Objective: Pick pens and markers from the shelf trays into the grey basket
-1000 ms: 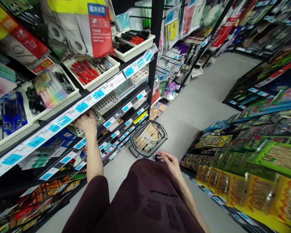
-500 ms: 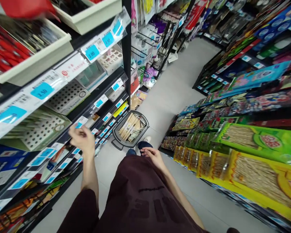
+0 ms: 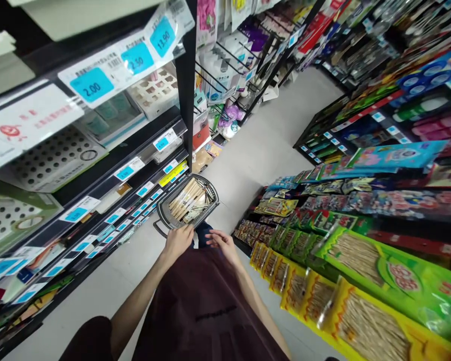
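My left hand (image 3: 178, 242) is in front of my dark apron, just below the near side of the basket. Its fingers are curled together, and whatever they may hold is hidden. To its right, my right hand (image 3: 223, 244) is held up with its fingers loosely stretched and nothing visible in them. The two hands are apart. A dark grey shopping basket (image 3: 164, 205) stands on the floor ahead of my feet, its handle to the near left. Slim tan and pale stick-like items (image 3: 188, 197) lie inside, too small to name.
On the left, a black shelf unit carries blue price tags (image 3: 92, 84) and perforated boxes (image 3: 54, 158). Yellow snack bags (image 3: 374, 321) and green snack bags (image 3: 361, 255) line the right-hand shelves. Grey floor (image 3: 248, 150) runs between them, past hanging packets (image 3: 221, 70).
My left hand has come away from the left shelf tags to the front of my body, close to my right hand. The view has shifted closer to the left shelf.
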Demonstrator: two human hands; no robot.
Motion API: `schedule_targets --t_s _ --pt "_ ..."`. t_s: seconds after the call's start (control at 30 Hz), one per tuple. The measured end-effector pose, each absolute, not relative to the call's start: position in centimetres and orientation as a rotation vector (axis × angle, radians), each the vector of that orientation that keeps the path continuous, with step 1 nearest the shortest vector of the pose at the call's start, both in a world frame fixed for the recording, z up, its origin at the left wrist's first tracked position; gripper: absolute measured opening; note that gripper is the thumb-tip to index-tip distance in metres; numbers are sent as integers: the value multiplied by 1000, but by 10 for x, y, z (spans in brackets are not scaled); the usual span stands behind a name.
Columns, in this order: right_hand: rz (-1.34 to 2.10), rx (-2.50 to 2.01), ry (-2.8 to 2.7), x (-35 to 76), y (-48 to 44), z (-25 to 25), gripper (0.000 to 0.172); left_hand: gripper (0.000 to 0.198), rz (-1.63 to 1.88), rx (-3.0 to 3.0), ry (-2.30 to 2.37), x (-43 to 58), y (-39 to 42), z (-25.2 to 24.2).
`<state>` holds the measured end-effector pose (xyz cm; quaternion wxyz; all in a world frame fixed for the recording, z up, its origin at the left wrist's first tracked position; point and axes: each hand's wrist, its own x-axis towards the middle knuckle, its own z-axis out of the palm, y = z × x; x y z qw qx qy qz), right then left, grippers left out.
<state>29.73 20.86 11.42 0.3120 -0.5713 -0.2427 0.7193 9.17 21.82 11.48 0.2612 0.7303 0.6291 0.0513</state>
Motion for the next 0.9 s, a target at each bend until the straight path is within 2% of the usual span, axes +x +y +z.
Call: schedule_targets --t_s 0.13,0.27,0.4,0.47,0.63,0.77,0.83,0.9 --pt "1856 -1645 -714 315 242 63 51 30 30 1837 1906 77 281 95" --pt "1809 -1983 -880 330 259 -8 59 29 -157 1689 1969 84 330 45" --pt "1904 -2215 -967 344 246 -71 44 27 -357 1548 1854 111 355 -27" --pt "1989 -2326 -1011 349 234 -96 42 25 -444 1521 1776 126 358 -68" --pt "2252 -2555 -1243 349 214 -151 71 19 -616 1439 1643 159 361 -168" --pt "2357 -2656 -1562 338 214 -192 95 23 -609 1452 1603 177 374 -239" --pt "2332 -2718 -1509 334 219 -212 103 27 -589 1476 1585 184 384 -272" --pt "2282 -2752 -1437 333 225 -231 103 30 -575 1502 1568 189 393 -304"
